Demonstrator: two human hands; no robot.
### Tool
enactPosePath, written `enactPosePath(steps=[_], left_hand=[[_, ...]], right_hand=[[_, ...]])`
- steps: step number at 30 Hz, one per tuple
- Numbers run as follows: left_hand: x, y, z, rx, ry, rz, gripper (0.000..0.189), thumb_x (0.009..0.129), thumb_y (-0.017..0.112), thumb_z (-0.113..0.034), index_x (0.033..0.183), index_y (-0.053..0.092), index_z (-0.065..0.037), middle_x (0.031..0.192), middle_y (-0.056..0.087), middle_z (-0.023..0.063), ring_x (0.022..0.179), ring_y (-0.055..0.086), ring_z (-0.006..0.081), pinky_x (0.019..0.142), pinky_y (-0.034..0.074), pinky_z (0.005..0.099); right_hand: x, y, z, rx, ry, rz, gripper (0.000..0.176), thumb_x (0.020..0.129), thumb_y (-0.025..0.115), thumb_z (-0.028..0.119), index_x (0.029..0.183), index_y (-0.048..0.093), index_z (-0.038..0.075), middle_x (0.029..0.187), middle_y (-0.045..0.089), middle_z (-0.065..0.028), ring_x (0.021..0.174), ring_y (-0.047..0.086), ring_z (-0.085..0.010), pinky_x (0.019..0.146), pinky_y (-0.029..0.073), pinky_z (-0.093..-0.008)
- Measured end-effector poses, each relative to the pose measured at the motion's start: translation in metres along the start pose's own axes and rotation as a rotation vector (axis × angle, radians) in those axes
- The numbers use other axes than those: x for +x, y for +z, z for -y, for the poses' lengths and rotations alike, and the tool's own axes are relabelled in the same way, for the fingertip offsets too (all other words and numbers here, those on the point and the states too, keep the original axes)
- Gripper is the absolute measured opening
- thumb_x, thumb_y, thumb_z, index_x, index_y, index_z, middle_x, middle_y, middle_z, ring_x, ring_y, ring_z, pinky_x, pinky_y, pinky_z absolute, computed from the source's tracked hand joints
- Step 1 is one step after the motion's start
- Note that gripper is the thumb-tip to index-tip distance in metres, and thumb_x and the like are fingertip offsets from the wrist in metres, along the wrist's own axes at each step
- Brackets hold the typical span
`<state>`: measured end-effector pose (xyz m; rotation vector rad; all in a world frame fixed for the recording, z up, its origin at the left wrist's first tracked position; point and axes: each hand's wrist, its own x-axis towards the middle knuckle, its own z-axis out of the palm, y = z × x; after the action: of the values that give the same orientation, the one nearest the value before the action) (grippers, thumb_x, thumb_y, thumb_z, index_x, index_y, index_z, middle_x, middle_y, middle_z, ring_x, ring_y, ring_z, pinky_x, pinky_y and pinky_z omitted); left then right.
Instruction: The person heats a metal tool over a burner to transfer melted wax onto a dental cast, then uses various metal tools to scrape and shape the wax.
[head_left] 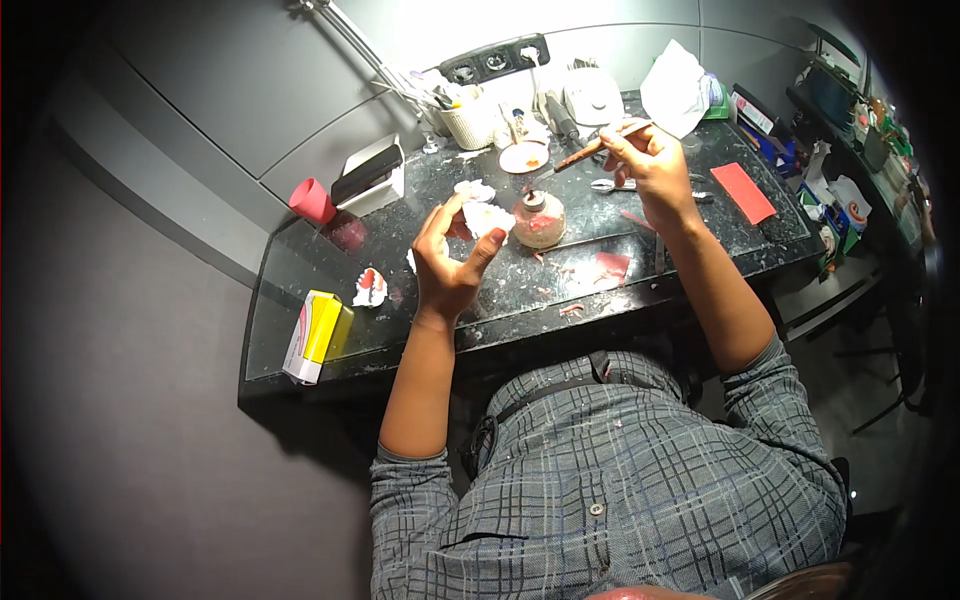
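My left hand (450, 258) is closed around a white plaster dental model (488, 220), held up over the front of the bench. In my right hand (648, 165) is a wax knife (582, 155) with a brownish handle, its tip pointing left and down. Just below that tip stands a round glass spirit burner (540, 225) with a dark wick; I cannot make out a flame. A second plaster model with red wax (370, 288) rests on the bench to the left of my left hand. Scraps of pink wax (610, 266) are scattered in front of the burner.
At the left are a yellow and white box (315, 335), a red cup (312, 201) and a white box with a black top (370, 175). A tool holder (468, 127) and small dish (524, 156) stand behind. Metal tools lie near a red wax sheet (743, 194) at right.
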<state>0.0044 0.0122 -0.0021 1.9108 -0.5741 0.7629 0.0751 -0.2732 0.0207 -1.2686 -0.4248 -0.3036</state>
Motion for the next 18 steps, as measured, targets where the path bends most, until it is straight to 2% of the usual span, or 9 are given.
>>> enactPosePath(steps=[1, 3, 7, 9, 13, 15, 16, 18], left_hand=[[-0.001, 0.0, 0.001, 0.0, -0.001, 0.0, 0.061, 0.084, 0.084, -0.037, 0.126, 0.065, 0.004, 0.103, 0.071, 0.0101, 0.088, 0.067, 0.0167, 0.08, 0.052, 0.0291], [-0.002, 0.0, 0.001, -0.297, -0.164, 0.055, 0.053, 0.092, 0.077, -0.036, 0.125, 0.065, 0.004, 0.102, 0.069, 0.0053, 0.088, 0.063, 0.0129, 0.081, 0.048, 0.0252], [-0.001, -0.007, -0.005, -0.426, -0.247, 0.146, 0.049, 0.098, 0.069, -0.038, 0.123, 0.067, 0.005, 0.103, 0.068, 0.0038, 0.091, 0.059, 0.011, 0.084, 0.045, 0.024], [0.001, -0.008, -0.005, -0.355, -0.116, 0.184, 0.055, 0.102, 0.061, -0.045, 0.122, 0.068, 0.005, 0.108, 0.069, 0.0076, 0.099, 0.06, 0.0133, 0.091, 0.044, 0.0266], [0.0, -0.008, 0.002, -0.362, -0.103, 0.191, 0.061, 0.102, 0.057, -0.051, 0.124, 0.068, 0.005, 0.116, 0.07, 0.0119, 0.109, 0.06, 0.0167, 0.099, 0.042, 0.0301], [0.001, -0.008, 0.005, -0.365, -0.123, 0.221, 0.077, 0.102, 0.046, -0.062, 0.129, 0.063, 0.009, 0.115, 0.068, 0.0146, 0.108, 0.059, 0.0194, 0.096, 0.043, 0.0313], [0.001, -0.009, 0.004, -0.364, -0.123, 0.22, 0.077, 0.102, 0.046, -0.062, 0.129, 0.063, 0.009, 0.115, 0.068, 0.0146, 0.108, 0.059, 0.0194, 0.096, 0.043, 0.0313], [0.0, -0.011, 0.004, -0.434, -0.166, 0.222, 0.079, 0.103, 0.043, -0.06, 0.134, 0.058, 0.012, 0.123, 0.067, 0.0185, 0.118, 0.059, 0.0233, 0.103, 0.043, 0.0346]], right_hand=[[-0.001, 0.001, 0.001, 0.0, 0.001, 0.0, 0.017, 0.094, 0.075, 0.015, 0.101, 0.069, 0.001, 0.086, 0.072, -0.0054, 0.069, 0.064, -0.01, 0.054, 0.047, -0.0232], [-0.004, 0.005, 0.002, 0.093, 0.006, 0.061, 0.017, 0.095, 0.075, 0.015, 0.101, 0.068, 0.001, 0.086, 0.071, -0.0048, 0.07, 0.064, -0.0102, 0.055, 0.047, -0.0235], [-0.011, 0.015, 0.006, 0.099, -0.014, 0.156, 0.017, 0.095, 0.075, 0.013, 0.103, 0.068, 0.0, 0.088, 0.071, -0.0057, 0.071, 0.065, -0.0104, 0.055, 0.048, -0.0234], [-0.013, 0.018, 0.006, 0.144, -0.038, 0.2, 0.016, 0.095, 0.075, 0.011, 0.103, 0.067, -0.001, 0.09, 0.071, -0.0062, 0.071, 0.066, -0.0106, 0.055, 0.049, -0.0231], [-0.013, 0.017, 0.003, 0.142, -0.051, 0.214, 0.015, 0.095, 0.074, 0.01, 0.103, 0.067, 0.0, 0.089, 0.071, -0.0062, 0.071, 0.066, -0.0103, 0.055, 0.049, -0.023], [-0.013, 0.017, 0.008, 0.129, -0.04, 0.196, 0.015, 0.095, 0.074, 0.011, 0.103, 0.067, 0.0, 0.088, 0.071, -0.0061, 0.071, 0.066, -0.0105, 0.054, 0.049, -0.0234], [-0.013, 0.016, 0.01, 0.116, -0.029, 0.178, 0.015, 0.096, 0.074, 0.012, 0.102, 0.067, 0.001, 0.087, 0.071, -0.006, 0.07, 0.065, -0.0106, 0.054, 0.048, -0.0238], [-0.009, 0.011, 0.008, 0.128, -0.025, 0.159, 0.015, 0.096, 0.074, 0.013, 0.102, 0.067, 0.001, 0.085, 0.07, -0.0056, 0.07, 0.065, -0.0108, 0.054, 0.048, -0.024]])
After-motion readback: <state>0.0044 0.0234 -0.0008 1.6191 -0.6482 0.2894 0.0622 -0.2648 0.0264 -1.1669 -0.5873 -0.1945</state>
